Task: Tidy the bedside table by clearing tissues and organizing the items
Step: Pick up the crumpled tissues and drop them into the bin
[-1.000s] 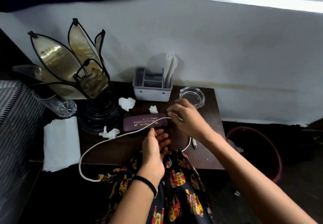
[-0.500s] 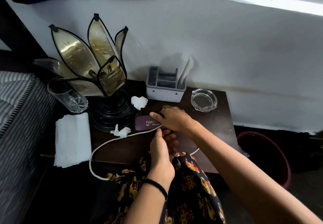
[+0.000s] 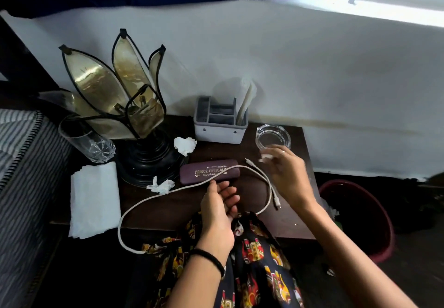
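Observation:
On the dark bedside table (image 3: 292,221) my right hand (image 3: 287,175) pinches a small white tissue scrap (image 3: 265,157) just in front of the glass ashtray (image 3: 273,137). One crumpled tissue (image 3: 184,145) lies by the lamp base, and a second crumpled tissue (image 3: 161,186) lies left of the maroon glasses case (image 3: 209,172). A white charging cable (image 3: 265,180) loops across the case and hangs off the front edge. My left hand (image 3: 218,204) rests open at the front edge, its thumb touching the cable.
A petal-shaped lamp (image 3: 125,96) on a black base stands at the back left beside a cut-glass tumbler (image 3: 89,141). A grey organizer (image 3: 219,126) sits against the wall. A stack of folded napkins (image 3: 95,199) overhangs the left edge. A red bin (image 3: 360,218) stands on the floor at the right.
My right hand reached left over the glasses case, took the small tissue scrap from behind it and drew back right toward the ashtray. The left hand stayed put.

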`<state>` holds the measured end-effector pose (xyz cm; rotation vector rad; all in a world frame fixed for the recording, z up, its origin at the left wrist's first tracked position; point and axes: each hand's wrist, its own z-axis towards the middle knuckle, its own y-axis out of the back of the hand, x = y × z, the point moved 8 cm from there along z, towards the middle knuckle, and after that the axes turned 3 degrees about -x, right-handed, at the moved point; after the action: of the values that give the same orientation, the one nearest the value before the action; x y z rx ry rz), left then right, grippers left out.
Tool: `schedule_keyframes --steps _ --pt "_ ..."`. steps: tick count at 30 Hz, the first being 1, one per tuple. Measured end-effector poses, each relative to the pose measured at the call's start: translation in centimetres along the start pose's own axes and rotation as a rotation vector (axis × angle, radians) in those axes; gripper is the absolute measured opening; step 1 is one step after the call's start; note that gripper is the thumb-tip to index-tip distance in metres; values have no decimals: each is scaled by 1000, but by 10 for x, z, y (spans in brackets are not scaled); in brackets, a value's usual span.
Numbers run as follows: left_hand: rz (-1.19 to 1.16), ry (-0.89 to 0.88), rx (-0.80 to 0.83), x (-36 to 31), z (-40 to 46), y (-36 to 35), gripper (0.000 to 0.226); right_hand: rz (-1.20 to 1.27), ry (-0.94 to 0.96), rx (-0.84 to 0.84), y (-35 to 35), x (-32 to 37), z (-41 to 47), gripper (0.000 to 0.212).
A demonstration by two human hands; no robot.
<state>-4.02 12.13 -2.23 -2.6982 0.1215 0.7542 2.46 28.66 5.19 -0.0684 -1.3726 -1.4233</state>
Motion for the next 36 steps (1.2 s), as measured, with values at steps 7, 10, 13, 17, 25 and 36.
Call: schedule_keyframes --steps 7,10,13,17,25,36 --pt "-3 -12 -19 1 0 -1 36 -180 -413 -232 99 -125 -57 14" --pt "13 -27 -20 2 -1 -2 35 -211 -583 -193 112 -169 -78 13" --pt "27 -43 -16 2 -1 -2 35 -223 -652 -155 117 -194 -95 16" --pt "45 -65 -19 1 -1 2 34 -211 -736 -181 126 -210 -111 25" --pt "68 -74 -17 1 -2 1 35 -184 -746 -198 129 -205 -112 29" --pt "66 14 -32 6 1 1 34 318 -262 -6 61 -20 -32 17"
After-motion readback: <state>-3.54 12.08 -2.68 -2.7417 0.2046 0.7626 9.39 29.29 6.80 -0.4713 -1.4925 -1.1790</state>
